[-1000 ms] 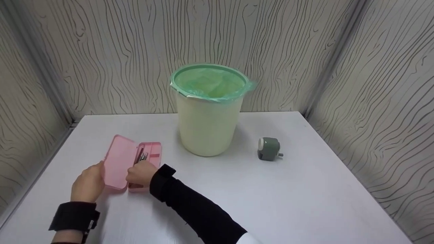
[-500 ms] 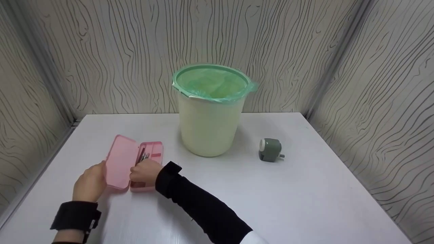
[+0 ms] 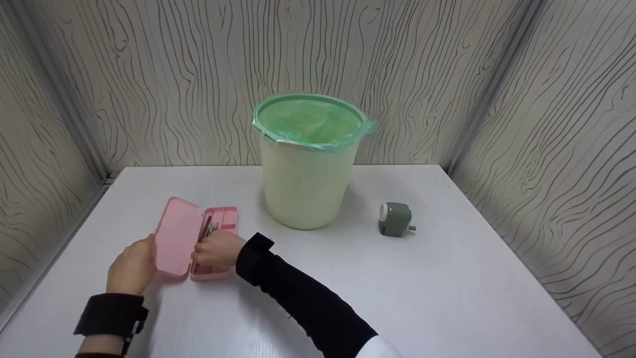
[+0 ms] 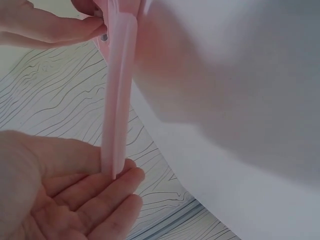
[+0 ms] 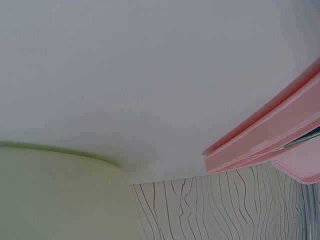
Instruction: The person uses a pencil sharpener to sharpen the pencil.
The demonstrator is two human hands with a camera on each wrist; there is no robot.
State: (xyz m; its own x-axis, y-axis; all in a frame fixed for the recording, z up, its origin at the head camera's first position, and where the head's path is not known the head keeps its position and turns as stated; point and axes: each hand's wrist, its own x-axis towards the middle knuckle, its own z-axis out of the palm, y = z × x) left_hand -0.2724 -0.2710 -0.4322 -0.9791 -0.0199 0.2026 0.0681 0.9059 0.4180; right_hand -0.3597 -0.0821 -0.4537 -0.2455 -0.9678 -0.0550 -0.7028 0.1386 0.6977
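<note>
Pink case: sitting on the left part of the counter, left of the bin and nearer the camera. The pink case has its lid folded out to the left, tilted up a bit.

Left hand: the left hand has the lid's outer edge pinched, thumb on one side and fingers on the other. The left wrist cam shows that pretty clearly.

Right hand: the right hand is down in the case, fingers bent over the tray. Honestly can't tell if it's got hold of anything, the hand itself blocks the view.

Stuff in the case: a few slim pen-like things with shiny ends, lying lengthwise along the lid side, just beyond the right hand. Far right corner has a smaller section with a divider.

Bin: big pale bin standing upright behind and right of the case, green bag lining it and hanging over the rim.

Gadget: boxy grey-green gadget with a white round front and a little peg, right of the bin, well apart from both hands.

Wrists: a black band on the left, black sleeve on the right.

Counter: white counter, wood-grain-patterned wall behind.
</note>
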